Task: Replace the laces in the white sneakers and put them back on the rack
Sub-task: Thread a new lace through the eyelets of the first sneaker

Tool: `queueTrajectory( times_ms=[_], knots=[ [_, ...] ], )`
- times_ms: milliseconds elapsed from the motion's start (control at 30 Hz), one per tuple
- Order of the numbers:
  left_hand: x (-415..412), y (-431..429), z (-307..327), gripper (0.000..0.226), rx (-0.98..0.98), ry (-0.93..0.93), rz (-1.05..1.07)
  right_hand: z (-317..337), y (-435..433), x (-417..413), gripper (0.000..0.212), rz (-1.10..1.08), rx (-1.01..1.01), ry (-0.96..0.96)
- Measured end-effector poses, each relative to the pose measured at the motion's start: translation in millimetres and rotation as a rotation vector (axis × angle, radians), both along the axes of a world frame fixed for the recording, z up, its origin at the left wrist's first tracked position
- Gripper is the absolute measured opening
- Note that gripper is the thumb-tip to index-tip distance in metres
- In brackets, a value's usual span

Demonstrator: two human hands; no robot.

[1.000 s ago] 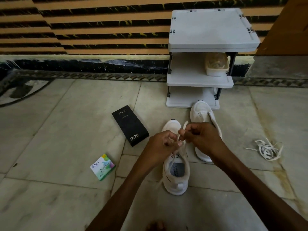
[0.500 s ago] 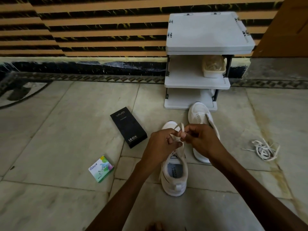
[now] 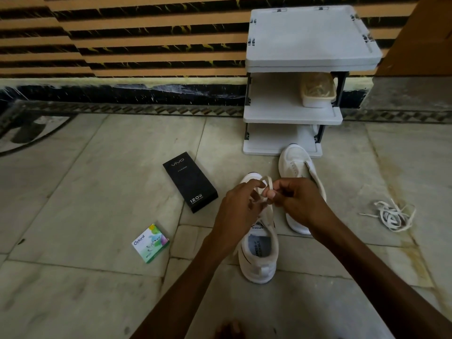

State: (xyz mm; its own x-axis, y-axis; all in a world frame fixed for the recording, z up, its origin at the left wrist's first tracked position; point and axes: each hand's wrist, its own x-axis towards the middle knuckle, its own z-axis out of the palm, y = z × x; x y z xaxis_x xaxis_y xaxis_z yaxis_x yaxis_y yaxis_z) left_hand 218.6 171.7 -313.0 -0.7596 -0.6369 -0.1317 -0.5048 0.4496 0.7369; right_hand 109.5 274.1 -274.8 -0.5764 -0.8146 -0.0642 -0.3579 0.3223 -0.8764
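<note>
A white sneaker (image 3: 258, 255) stands on the floor right in front of me, heel toward me. Above its tongue, my left hand (image 3: 238, 211) and my right hand (image 3: 298, 203) both pinch a cream lace (image 3: 267, 184) that forms a loop between my fingers. The second white sneaker (image 3: 297, 162) lies just behind my right hand, its toe near the white three-tier rack (image 3: 293, 116). A loose bundle of white laces (image 3: 391, 216) rests on the floor to the right.
A black Vivo box (image 3: 189, 181) and a small green Odonil box (image 3: 150, 242) lie on the floor to the left. A plastic container (image 3: 318, 91) sits on the rack's middle shelf. The striped wall runs behind the rack.
My hands have lifted slightly and the lace loop now stands up more clearly between my fingers. The view has shifted a little.
</note>
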Motion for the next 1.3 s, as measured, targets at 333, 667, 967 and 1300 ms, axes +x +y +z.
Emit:
queueTrajectory(
  times_ms=[333,667,967,1300],
  knots=[
    [16.8,-20.7,18.8,0.026,0.063,0.074,-0.109,-5.7,5.1,-2.6,0.015,-0.022,0.081,0.030],
    [23.5,-29.6,46.7,0.018,-0.067,0.017,-0.083,1.0,3.6,6.9,0.018,-0.093,0.060,-0.050],
    [40.3,-30.6,63.4,0.026,-0.673,-0.570,-0.040,2.1,18.4,9.2,0.015,-0.241,0.440,0.301],
    [42.6,-8.6,20.6,0.018,-0.349,-0.403,-0.197,-3.3,22.4,22.5,0.046,-0.173,0.624,0.535]
  ],
)
